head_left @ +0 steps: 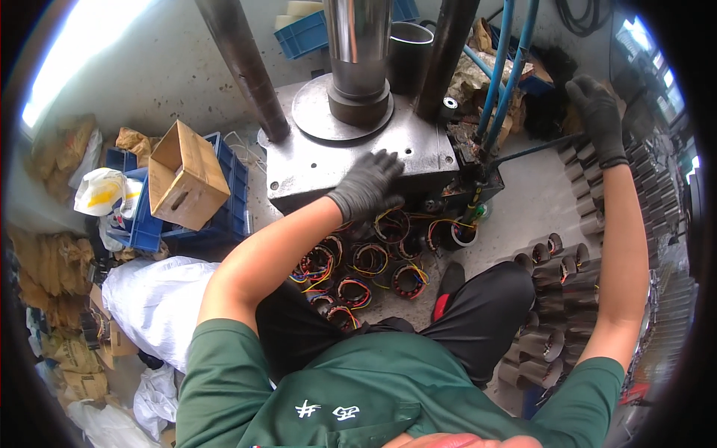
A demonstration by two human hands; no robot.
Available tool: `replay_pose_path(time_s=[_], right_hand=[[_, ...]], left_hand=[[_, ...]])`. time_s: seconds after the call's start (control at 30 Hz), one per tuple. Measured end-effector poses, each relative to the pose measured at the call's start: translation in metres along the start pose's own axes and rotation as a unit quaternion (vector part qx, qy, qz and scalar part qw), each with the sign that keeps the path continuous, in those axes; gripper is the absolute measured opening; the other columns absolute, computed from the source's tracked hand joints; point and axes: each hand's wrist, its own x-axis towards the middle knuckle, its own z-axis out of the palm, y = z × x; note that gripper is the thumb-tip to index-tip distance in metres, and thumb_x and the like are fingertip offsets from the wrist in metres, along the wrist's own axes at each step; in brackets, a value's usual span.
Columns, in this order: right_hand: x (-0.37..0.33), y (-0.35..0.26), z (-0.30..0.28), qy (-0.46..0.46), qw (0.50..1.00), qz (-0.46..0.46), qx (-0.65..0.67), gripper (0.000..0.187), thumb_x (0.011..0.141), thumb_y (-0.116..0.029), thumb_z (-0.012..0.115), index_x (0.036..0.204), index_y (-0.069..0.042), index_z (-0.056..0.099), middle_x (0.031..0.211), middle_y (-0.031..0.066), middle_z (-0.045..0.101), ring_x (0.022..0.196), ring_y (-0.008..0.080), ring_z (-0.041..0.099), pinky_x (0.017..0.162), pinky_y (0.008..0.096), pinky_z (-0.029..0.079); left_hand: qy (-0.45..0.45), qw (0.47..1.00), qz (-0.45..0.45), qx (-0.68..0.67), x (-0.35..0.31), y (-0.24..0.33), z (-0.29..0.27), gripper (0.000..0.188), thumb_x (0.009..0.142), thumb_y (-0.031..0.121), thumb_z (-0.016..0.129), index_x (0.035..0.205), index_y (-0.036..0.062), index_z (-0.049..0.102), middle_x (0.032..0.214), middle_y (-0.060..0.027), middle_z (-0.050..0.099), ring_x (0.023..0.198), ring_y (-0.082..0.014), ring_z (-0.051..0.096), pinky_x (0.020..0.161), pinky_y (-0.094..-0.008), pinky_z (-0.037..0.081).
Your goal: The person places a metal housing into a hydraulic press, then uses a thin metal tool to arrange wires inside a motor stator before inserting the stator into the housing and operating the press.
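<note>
Here, left hand (368, 185) palm-down at metal block (299, 168), right hand (599, 118) outstretched

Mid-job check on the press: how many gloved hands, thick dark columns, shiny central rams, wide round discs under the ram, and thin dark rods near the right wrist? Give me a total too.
Gloved hands: 2
Dark columns: 2
Shiny ram: 1
Round disc: 1
Dark rod: 1
Total: 7
</note>
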Motion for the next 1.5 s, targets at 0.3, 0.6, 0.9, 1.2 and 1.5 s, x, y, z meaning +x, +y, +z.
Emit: replay_pose_path(time_s=[0.3, 0.6, 0.9, 1.2, 1.5], right_hand=[[-0.169, -0.012, -0.029, -0.036, 0.993, -0.078, 0.076, 0.016, 0.094, -0.018, 0.073, 0.100, -0.003, 0.071, 0.092, 0.0192, 0.069, 0.084, 0.0367, 0.069, 0.078, 0.0427, 0.056], [-0.082, -0.182, -0.024, -0.022, 0.947, -0.312, 0.080, 0.030, 0.088, -0.022, 0.076, 0.111, -0.006, 0.067, 0.093, 0.0162, 0.068, 0.088, 0.0387, 0.067, 0.079, 0.0475, 0.052], [0.150, -0.343, 0.074, 0.141, 0.922, -0.353, -0.075, 0.040, 0.105, -0.043, 0.054, 0.117, -0.007, 0.067, 0.108, 0.0180, 0.072, 0.090, 0.0391, 0.072, 0.078, 0.0515, 0.056], [0.152, -0.343, 0.032, -0.397, 0.896, -0.176, 0.096, 0.064, 0.087, -0.041, 0.077, 0.138, -0.003, 0.066, 0.136, 0.0167, 0.069, 0.127, 0.0290, 0.064, 0.111, 0.0383, 0.045], [0.027, -0.255, 0.105, -0.269, 0.860, -0.327, 0.284, 0.023, 0.090, -0.025, 0.068, 0.104, -0.007, 0.074, 0.100, 0.0141, 0.073, 0.089, 0.0309, 0.069, 0.080, 0.0452, 0.054]], left_hand=[[-0.200, 0.952, 0.211, -0.102, -0.028, 0.069, -0.043, 0.039, 0.081, 0.031, 0.077, 0.115, 0.0118, 0.075, 0.108, -0.0158, 0.074, 0.104, -0.0363, 0.071, 0.092, -0.0498, 0.056], [-0.088, 0.984, 0.003, -0.154, -0.003, 0.019, -0.069, 0.029, 0.091, 0.034, 0.067, 0.098, 0.0079, 0.076, 0.086, -0.0218, 0.072, 0.082, -0.0428, 0.071, 0.078, -0.0521, 0.058], [0.115, 0.962, -0.099, -0.226, -0.014, -0.018, -0.059, 0.041, 0.088, 0.031, 0.078, 0.121, 0.0069, 0.072, 0.120, -0.0195, 0.069, 0.113, -0.0388, 0.066, 0.098, -0.0471, 0.053], [0.229, 0.775, -0.163, -0.567, 0.022, -0.032, -0.007, 0.045, 0.097, 0.017, 0.073, 0.139, 0.0039, 0.060, 0.128, -0.0125, 0.069, 0.114, -0.0234, 0.065, 0.101, -0.0361, 0.051], [0.284, 0.642, -0.107, -0.704, 0.044, -0.035, -0.023, 0.056, 0.102, 0.017, 0.065, 0.155, 0.0107, 0.045, 0.145, -0.0045, 0.057, 0.125, -0.0172, 0.055, 0.100, -0.0295, 0.045]])
